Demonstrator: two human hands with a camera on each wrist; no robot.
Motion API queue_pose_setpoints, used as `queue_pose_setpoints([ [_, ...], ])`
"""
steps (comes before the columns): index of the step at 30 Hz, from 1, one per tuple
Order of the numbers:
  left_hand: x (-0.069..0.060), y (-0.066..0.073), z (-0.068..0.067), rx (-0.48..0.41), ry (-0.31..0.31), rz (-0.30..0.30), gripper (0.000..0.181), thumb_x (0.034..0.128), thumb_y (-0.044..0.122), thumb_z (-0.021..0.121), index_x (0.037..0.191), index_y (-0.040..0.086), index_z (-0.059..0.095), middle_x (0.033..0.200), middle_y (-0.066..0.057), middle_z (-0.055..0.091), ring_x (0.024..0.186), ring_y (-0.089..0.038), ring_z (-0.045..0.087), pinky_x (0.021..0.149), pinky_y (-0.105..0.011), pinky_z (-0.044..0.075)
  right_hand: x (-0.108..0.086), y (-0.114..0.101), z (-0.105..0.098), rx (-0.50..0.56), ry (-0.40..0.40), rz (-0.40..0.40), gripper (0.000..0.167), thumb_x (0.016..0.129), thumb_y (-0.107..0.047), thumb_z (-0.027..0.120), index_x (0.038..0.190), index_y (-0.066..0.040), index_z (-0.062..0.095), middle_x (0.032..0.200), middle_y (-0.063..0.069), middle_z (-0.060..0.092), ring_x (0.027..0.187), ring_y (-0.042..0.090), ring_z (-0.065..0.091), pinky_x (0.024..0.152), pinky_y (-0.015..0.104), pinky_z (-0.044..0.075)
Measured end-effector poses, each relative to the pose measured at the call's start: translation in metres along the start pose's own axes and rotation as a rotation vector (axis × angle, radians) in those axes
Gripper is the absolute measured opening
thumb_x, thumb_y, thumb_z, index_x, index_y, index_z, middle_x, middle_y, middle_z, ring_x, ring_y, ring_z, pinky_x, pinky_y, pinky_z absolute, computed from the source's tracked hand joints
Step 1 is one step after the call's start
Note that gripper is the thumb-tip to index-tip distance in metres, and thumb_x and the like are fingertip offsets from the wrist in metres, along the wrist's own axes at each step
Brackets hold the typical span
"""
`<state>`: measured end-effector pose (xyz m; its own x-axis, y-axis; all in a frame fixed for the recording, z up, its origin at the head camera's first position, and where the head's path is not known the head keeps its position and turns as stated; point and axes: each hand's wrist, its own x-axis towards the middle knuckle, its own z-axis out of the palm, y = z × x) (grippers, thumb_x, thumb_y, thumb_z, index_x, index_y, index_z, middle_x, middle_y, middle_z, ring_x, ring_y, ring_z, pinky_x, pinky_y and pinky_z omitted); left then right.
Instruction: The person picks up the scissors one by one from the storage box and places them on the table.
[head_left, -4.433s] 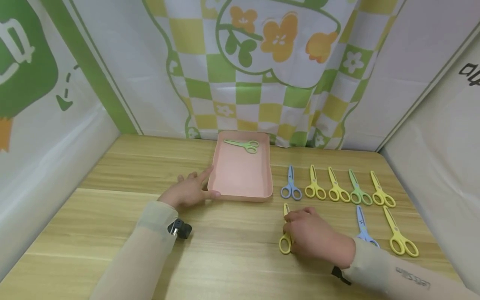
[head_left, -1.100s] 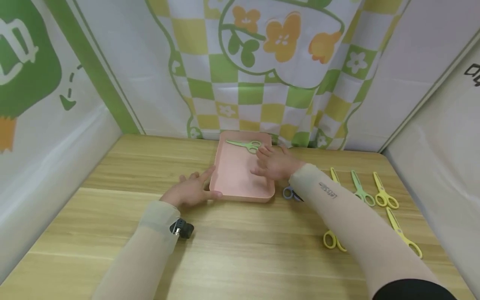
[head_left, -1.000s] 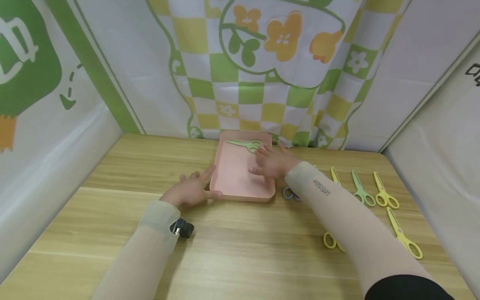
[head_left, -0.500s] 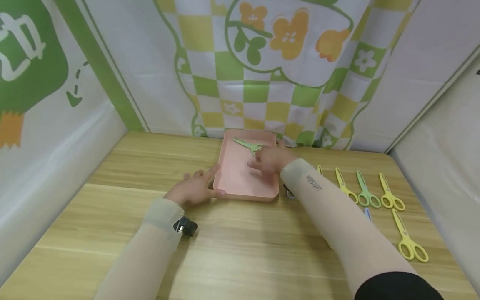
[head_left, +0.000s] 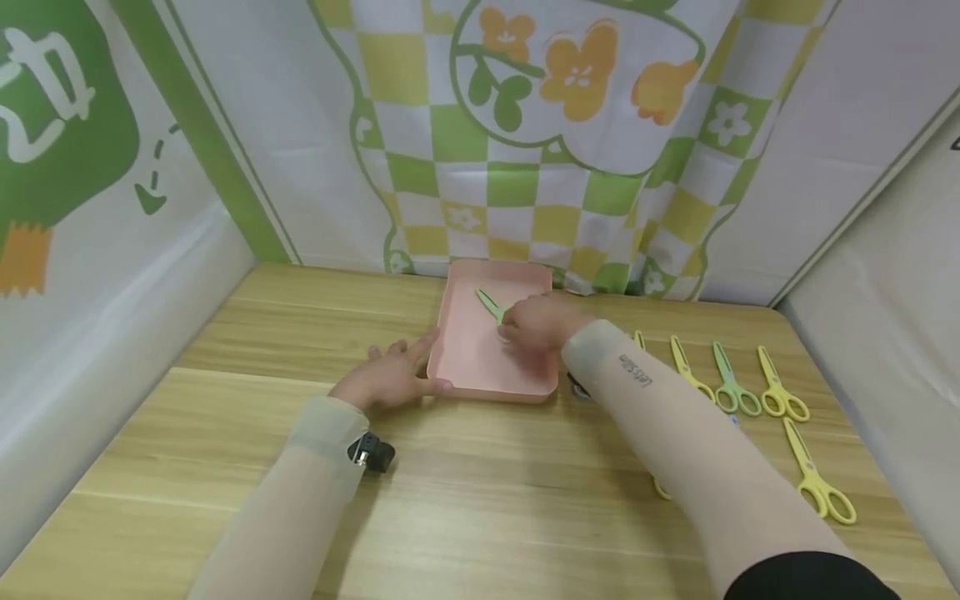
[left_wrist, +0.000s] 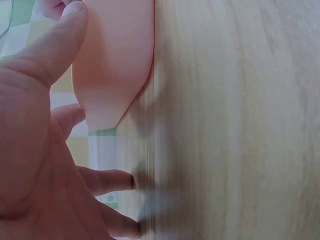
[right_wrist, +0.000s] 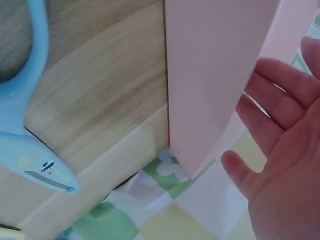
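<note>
In the head view, a pink tray lies on the wooden table near the back curtain. My right hand reaches over its right rim and pinches the handle end of a pair of green scissors; the handles are hidden by the fingers. The blades point away and slightly left. My left hand spreads its fingers beside the tray, thumb and index finger touching its left edge. In the left wrist view, the other fingertips rest on the tabletop. Blue scissors lie right of the tray, mostly under the right forearm.
To the right stand rows of scissors: yellow scissors, another green pair, and yellow scissors behind a nearer yellow pair. My right forearm covers others in part. The patterned curtain hangs just behind the tray.
The right hand has moved from yellow scissors on the table into the tray. The green scissors have turned there, blades swinging from leftward to away. The left hand stays at the tray's edge.
</note>
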<state>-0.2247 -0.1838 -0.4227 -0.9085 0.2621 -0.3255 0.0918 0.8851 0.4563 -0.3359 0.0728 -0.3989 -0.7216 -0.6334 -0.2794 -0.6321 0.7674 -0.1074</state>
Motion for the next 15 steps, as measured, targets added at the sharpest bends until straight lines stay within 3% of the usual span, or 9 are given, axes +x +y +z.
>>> queue_pose_setpoints([
  [3, 0.0, 0.001, 0.0, 0.009, 0.003, 0.004, 0.104, 0.084, 0.076, 0.055, 0.162, 0.031, 0.002, 0.156, -0.038, 0.009, 0.129, -0.073, 0.003, 0.096, -0.083, 0.014, -0.004, -0.004, 0.002, -0.008, -0.028, 0.015, 0.026, 0.106, -0.034, 0.045, 0.115, -0.02, 0.065, 0.114, 0.0, 0.067, 0.109, 0.019, 0.06, 0.106, 0.046, 0.036],
  [7, 0.0, 0.0, -0.001, 0.008, 0.001, 0.007, 0.104, 0.085, 0.075, 0.056, 0.162, 0.03, 0.002, 0.156, -0.038, 0.008, 0.128, -0.074, 0.002, 0.096, -0.083, 0.013, -0.01, -0.009, 0.006, -0.031, -0.079, 0.053, 0.033, 0.102, -0.032, 0.046, 0.131, -0.026, 0.061, 0.131, -0.004, 0.061, 0.12, 0.018, 0.055, 0.105, 0.043, 0.038],
  [11, -0.001, 0.001, -0.001, -0.001, 0.002, 0.002, 0.102, 0.0866, 0.073, 0.057, 0.161, 0.031, 0.002, 0.157, -0.037, 0.008, 0.129, -0.073, 0.002, 0.097, -0.083, 0.011, -0.011, -0.012, 0.005, -0.002, -0.075, 0.001, 0.029, 0.099, -0.024, 0.047, 0.118, -0.02, 0.069, 0.118, -0.001, 0.067, 0.111, 0.021, 0.06, 0.101, 0.042, 0.042],
  [15, 0.0, 0.001, -0.002, 0.005, 0.003, -0.001, 0.101, 0.0869, 0.072, 0.056, 0.161, 0.031, 0.001, 0.157, -0.037, 0.008, 0.129, -0.073, 0.002, 0.096, -0.083, 0.011, -0.01, -0.01, 0.002, 0.041, -0.013, -0.046, 0.024, 0.099, -0.015, 0.049, 0.11, -0.009, 0.069, 0.104, 0.005, 0.068, 0.095, 0.021, 0.061, 0.091, 0.039, 0.048],
])
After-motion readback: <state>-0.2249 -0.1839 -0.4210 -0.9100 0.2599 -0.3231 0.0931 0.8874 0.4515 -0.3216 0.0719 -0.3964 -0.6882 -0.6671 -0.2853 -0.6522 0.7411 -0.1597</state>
